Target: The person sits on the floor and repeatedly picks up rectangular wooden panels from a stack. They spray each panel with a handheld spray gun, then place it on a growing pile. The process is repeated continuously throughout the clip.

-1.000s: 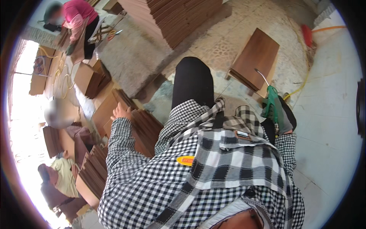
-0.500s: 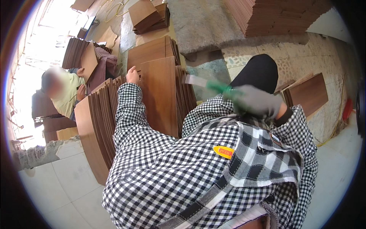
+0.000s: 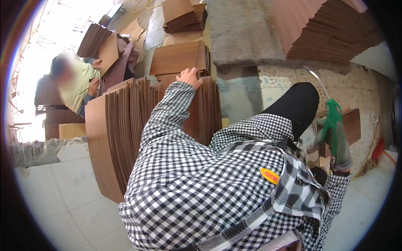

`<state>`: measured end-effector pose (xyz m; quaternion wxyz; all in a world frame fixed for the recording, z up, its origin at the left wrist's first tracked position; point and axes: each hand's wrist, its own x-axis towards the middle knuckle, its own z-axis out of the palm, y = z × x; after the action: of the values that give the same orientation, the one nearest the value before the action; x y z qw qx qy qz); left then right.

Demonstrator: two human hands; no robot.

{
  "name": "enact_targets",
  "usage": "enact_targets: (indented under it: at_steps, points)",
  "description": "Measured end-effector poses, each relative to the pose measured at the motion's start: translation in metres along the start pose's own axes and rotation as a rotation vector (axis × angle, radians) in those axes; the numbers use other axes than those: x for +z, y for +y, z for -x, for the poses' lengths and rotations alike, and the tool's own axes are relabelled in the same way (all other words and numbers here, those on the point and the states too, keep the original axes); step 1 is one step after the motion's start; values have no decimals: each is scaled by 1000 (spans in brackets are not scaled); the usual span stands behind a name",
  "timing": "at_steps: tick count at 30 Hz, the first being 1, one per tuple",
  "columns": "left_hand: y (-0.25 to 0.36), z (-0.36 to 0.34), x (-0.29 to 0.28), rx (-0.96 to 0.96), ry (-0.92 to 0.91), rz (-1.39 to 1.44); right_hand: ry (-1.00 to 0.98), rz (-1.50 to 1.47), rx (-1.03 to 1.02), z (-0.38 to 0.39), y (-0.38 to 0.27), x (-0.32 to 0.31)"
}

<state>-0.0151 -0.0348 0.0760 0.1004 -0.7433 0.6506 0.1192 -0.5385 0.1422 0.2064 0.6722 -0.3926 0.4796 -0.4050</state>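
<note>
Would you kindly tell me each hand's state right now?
Left hand: at the brown boards; whether it grips one cannot be told.
Right hand: closed, holding a green air gun.

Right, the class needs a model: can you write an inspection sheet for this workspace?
Surface: floor, pale tiles at lower left.
Work items: boards standing on edge; green gun with bent metal nozzle.
Clutter: red thing at far right, kind unclear.
Grips: left grip at the boards' top edges, contact unclear; right grip gloved, closed around the gun.
Cables: yellow hose, top; orange hose, far right.
Surroundings: co-worker at left; tall stack at upper right.
</note>
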Motion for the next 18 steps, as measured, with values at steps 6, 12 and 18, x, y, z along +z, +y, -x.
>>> enact_targets:
  at_steps: [6,12,18]
  points:
    - [-34,-19,25,124,-149,-26,411,-197,-46,89,81,-82]
    - [202,-33,-11,637,248,892,737,327,152,126,137,-70]
    - [491,30,58,1028,-359,841,1067,491,490,114,146,-81]
